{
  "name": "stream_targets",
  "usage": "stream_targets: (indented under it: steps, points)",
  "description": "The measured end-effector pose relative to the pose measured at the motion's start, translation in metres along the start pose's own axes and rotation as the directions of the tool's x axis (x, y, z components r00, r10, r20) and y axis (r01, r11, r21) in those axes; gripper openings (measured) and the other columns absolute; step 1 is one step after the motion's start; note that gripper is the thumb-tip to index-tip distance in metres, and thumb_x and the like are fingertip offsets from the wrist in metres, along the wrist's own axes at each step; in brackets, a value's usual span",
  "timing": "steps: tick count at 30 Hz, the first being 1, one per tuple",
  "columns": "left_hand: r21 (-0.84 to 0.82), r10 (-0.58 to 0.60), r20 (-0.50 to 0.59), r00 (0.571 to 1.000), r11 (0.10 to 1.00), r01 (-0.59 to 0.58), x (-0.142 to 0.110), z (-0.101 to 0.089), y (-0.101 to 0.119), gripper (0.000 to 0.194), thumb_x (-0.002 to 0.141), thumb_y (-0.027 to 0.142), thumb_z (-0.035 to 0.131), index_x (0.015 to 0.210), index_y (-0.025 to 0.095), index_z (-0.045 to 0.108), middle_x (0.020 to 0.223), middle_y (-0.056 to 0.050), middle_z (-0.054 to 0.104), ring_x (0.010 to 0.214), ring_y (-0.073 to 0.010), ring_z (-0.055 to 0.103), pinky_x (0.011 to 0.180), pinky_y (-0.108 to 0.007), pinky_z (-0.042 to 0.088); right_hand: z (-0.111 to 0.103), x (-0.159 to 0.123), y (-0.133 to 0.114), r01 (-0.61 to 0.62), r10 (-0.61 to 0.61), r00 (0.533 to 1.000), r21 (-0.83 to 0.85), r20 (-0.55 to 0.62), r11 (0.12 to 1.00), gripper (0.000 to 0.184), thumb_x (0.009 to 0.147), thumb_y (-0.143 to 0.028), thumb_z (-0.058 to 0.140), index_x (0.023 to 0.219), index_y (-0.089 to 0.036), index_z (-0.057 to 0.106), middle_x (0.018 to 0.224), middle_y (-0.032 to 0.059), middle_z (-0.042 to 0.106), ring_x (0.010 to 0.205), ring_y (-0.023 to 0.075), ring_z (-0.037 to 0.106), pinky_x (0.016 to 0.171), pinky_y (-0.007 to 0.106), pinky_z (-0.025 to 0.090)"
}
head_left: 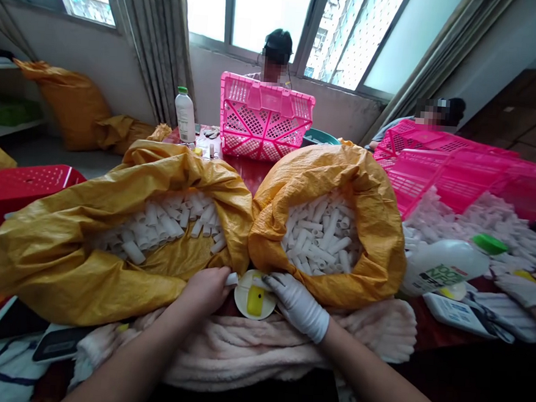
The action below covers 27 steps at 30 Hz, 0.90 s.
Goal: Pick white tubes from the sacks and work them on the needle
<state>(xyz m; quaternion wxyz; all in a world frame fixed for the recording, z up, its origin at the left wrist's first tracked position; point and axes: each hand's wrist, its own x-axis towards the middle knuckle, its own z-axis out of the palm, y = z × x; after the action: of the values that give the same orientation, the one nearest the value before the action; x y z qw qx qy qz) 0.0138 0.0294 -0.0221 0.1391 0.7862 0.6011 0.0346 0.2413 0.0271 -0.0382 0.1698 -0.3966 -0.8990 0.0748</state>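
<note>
My bare left hand (207, 290) is closed on a short white plastic tube (232, 279), whose end sticks out past the fingers. Across from it, my right hand (298, 307), in a white glove, has its fingers closed at a second white tube (259, 281), partly covered by the fingertips. Between the hands lies a round white dish (241, 301) with a yellow block (255, 301) on it. Two yellow woven sacks stand open just beyond: the left sack (77, 236) and the right sack (380, 233) both hold many white tubes (323, 235).
A pale pink towel (239, 352) lies along the near table edge. Pink baskets (267, 118) stand opposite and at right, beside heaped tubes (499, 232). A green-capped bottle (447, 262) leans by the right sack. Two people sit across; another person's gloved hand (525, 291) is at right.
</note>
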Motion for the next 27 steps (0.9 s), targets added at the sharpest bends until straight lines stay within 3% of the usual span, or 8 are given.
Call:
stream_targets:
  steps: [3, 7, 12, 16, 21, 24, 27]
  points:
    - [0.003, -0.01, -0.008, 1.0, 1.0, 0.01, 0.0, 0.002, 0.0, 0.022, 0.082, 0.038, 0.041, 0.084, 0.019, 0.053, 0.084, -0.005, 0.063, 0.082, -0.02, 0.059, 0.065, -0.027, 0.039, -0.001, -0.004, -0.005, -0.044, 0.045, 0.998, 0.014, -0.051, 0.999, 0.033, 0.083, -0.01, 0.038, 0.113, -0.017, 0.051, 0.103, 0.0103, 0.057, 0.091, 0.0203, 0.051, 0.081, 0.037, 0.046]
    - [0.018, -0.021, -0.009, 1.0, 1.0, 0.021, 0.002, 0.004, -0.001, 0.024, 0.081, 0.04, 0.042, 0.084, 0.019, 0.053, 0.085, -0.006, 0.064, 0.083, -0.0206, 0.059, 0.065, -0.027, 0.039, -0.002, -0.01, -0.008, 0.087, -0.088, 0.995, 0.027, 0.044, 0.996, 0.039, 0.081, -0.008, 0.042, 0.116, -0.021, 0.05, 0.11, 0.0079, 0.056, 0.091, 0.0203, 0.049, 0.081, 0.037, 0.046]
    - [0.024, 0.0, -0.019, 1.0, 1.0, 0.001, 0.002, 0.004, -0.002, 0.024, 0.081, 0.041, 0.042, 0.083, 0.019, 0.053, 0.084, -0.006, 0.064, 0.082, -0.0211, 0.059, 0.064, -0.028, 0.039, 0.0, -0.015, -0.007, 0.003, -0.002, 0.999, 0.026, -0.038, 1.0, 0.034, 0.081, -0.008, 0.042, 0.114, -0.014, 0.051, 0.108, 0.0112, 0.057, 0.094, 0.0209, 0.049, 0.084, 0.037, 0.045]
    - [0.025, -0.021, -0.009, 1.0, 0.999, 0.021, 0.001, 0.003, 0.0, 0.026, 0.081, 0.042, 0.042, 0.084, 0.019, 0.054, 0.085, -0.007, 0.064, 0.082, -0.0206, 0.059, 0.066, -0.028, 0.039, -0.003, -0.019, -0.011, 0.149, -0.15, 0.987, 0.008, 0.05, 0.989, 0.03, 0.084, -0.012, 0.042, 0.109, -0.019, 0.056, 0.108, 0.0091, 0.059, 0.092, 0.0208, 0.051, 0.08, 0.038, 0.047]
    - [0.045, -0.033, -0.008, 0.999, 0.998, 0.033, 0.003, 0.005, 0.0, 0.027, 0.081, 0.041, 0.041, 0.083, 0.018, 0.054, 0.084, -0.007, 0.063, 0.08, -0.0215, 0.059, 0.064, -0.029, 0.04, -0.012, -0.016, -0.026, 0.218, -0.241, 0.969, 0.269, 0.057, 0.938, 0.03, 0.085, -0.016, 0.044, 0.113, -0.022, 0.053, 0.106, 0.0054, 0.061, 0.097, 0.0167, 0.054, 0.087, 0.034, 0.046]
    - [0.063, -0.034, -0.031, 0.999, 0.997, 0.036, 0.0, 0.001, 0.003, 0.026, 0.08, 0.04, 0.043, 0.08, 0.017, 0.055, 0.082, -0.008, 0.062, 0.081, -0.0216, 0.057, 0.068, -0.03, 0.039, -0.009, -0.013, -0.034, 0.239, -0.21, 0.971, 0.402, -0.115, 0.884, 0.029, 0.083, -0.013, 0.047, 0.108, -0.026, 0.055, 0.105, 0.0036, 0.061, 0.098, 0.0153, 0.054, 0.088, 0.033, 0.045]
    - [0.1, 0.027, -0.178, 0.984, 0.995, -0.009, -0.008, -0.009, 0.009, 0.02, 0.079, 0.037, 0.047, 0.079, 0.018, 0.055, 0.087, -0.007, 0.058, 0.088, -0.0225, 0.053, 0.075, -0.033, 0.038, -0.001, -0.009, -0.036, 0.193, 0.077, 0.914, 0.594, -0.399, 0.781, 0.024, 0.081, -0.011, 0.048, 0.098, -0.027, 0.055, 0.105, 0.0036, 0.058, 0.099, 0.0157, 0.055, 0.084, 0.032, 0.047]
